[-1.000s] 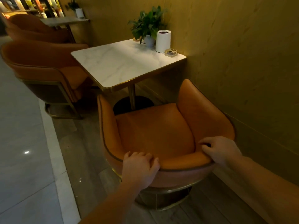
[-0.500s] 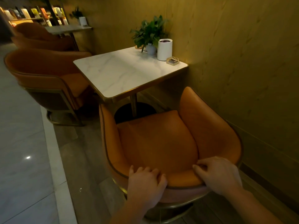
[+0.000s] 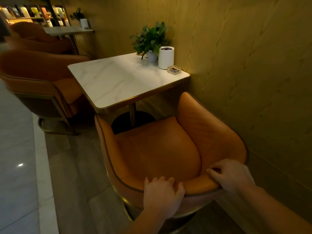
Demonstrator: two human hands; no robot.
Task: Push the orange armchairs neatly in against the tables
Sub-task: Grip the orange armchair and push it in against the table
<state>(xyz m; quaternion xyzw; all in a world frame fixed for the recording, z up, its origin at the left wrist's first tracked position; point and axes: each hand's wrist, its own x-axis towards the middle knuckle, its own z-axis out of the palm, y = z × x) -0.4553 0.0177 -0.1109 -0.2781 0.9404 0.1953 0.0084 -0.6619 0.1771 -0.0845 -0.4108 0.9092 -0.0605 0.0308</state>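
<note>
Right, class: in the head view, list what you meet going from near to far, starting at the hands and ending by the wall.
The left hand and right hand gripping the orange armchair → marble table → glass ashtray → white canister → potted plant.

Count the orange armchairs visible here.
4. The nearest armchair at the bottom; second armchair across the marble table; third armchair and fourth armchair, dim, by the far table top left. More may be hidden.

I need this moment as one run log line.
left hand: grips armchair backrest | right hand: grips same backrest | armchair: faces table, armrests near its edge | table: plant, white canister at wall side
</note>
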